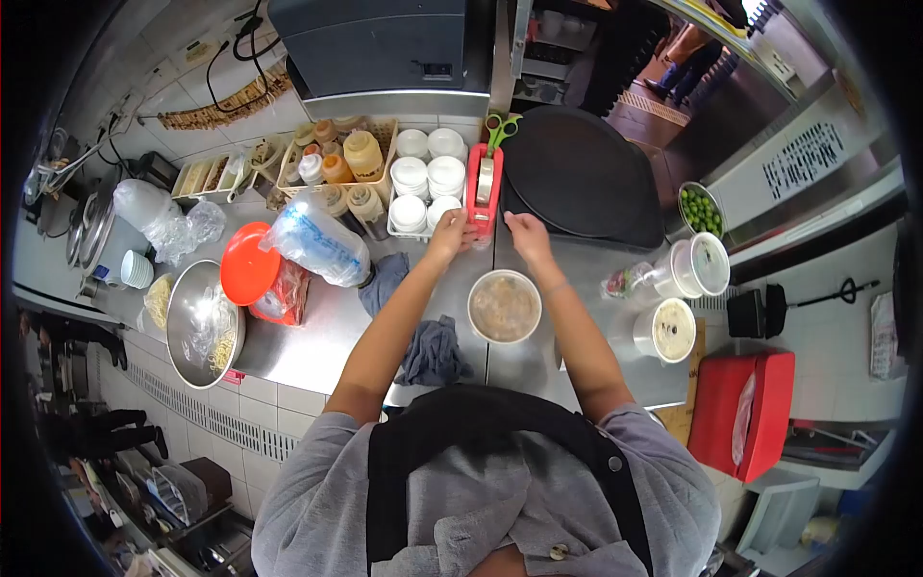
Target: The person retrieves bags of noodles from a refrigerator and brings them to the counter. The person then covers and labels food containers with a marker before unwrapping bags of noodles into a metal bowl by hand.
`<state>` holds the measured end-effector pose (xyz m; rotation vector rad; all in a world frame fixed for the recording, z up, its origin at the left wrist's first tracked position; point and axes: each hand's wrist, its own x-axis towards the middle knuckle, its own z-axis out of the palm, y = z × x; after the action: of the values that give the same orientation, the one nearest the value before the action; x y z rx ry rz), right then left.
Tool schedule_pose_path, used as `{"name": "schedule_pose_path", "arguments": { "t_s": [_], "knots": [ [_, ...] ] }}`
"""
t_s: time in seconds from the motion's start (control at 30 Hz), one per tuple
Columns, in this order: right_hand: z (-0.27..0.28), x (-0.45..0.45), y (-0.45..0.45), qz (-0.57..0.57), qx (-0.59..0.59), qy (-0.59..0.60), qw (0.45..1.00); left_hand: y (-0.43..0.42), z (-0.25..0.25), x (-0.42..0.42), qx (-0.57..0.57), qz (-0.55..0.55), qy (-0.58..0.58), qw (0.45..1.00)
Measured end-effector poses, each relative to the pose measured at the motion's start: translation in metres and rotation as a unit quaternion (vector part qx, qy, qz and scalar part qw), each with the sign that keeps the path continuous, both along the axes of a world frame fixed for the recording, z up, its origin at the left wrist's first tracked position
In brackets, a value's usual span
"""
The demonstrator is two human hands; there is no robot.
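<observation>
Head view showed a brushed stainless-steel counter (312, 351) in a kitchen with pale tiled walls and a tiled floor (260, 394) crossed by a slotted drain grate (216, 420). Upright on the counter sat a glossy red tape dispenser (482, 213), green-handled scissors (501, 128) at its far end. The left hand (452, 234) had its fingers partly curled at the dispenser's near end, touching it, though how firmly could not be told. Just right of the dispenser, the right hand (527, 236) had its fingers curled closed; whether they pinched any tape was too small to tell. Nearer the person than the dispenser stood a round tub (505, 307) with brownish contents. Left of the dispenser were smooth white cups (445, 176), with crumpled gray cloth (433, 352) nearer the person; right of it lay a matte black round tray (567, 183).
</observation>
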<state>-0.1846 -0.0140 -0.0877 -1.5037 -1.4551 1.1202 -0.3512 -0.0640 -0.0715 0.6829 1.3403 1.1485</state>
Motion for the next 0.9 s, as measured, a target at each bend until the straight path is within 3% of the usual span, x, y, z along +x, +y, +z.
{"name": "schedule_pose_path", "arguments": {
  "t_s": [0.1,0.23,0.3,0.4,0.67,0.87,0.9],
  "knots": [
    [-0.011,-0.041,0.024,-0.032,-0.088,0.015,0.996,0.006,0.008,0.001,-0.04,0.009,-0.031,0.999],
    [-0.008,-0.06,0.013,-0.038,-0.075,0.009,0.996,0.009,0.011,-0.002,-0.047,0.019,-0.044,0.998],
    [-0.006,-0.057,-0.013,-0.072,0.169,0.018,0.983,0.012,0.01,-0.006,-0.05,0.015,-0.038,0.998],
    [0.017,-0.041,-0.083,-0.027,0.236,0.027,0.971,0.015,0.007,-0.01,-0.038,-0.008,-0.034,0.999],
    [0.042,0.01,-0.214,0.079,0.107,0.094,0.987,0.016,0.005,0.004,0.011,0.043,0.079,0.996],
    [0.036,0.017,-0.221,0.1,0.085,0.107,0.986,0.037,-0.056,-0.007,0.101,0.038,0.235,0.966],
    [0.036,0.021,-0.22,0.093,0.08,0.099,0.988,0.025,-0.022,-0.001,0.087,0.011,0.291,0.953]
  ]
}}
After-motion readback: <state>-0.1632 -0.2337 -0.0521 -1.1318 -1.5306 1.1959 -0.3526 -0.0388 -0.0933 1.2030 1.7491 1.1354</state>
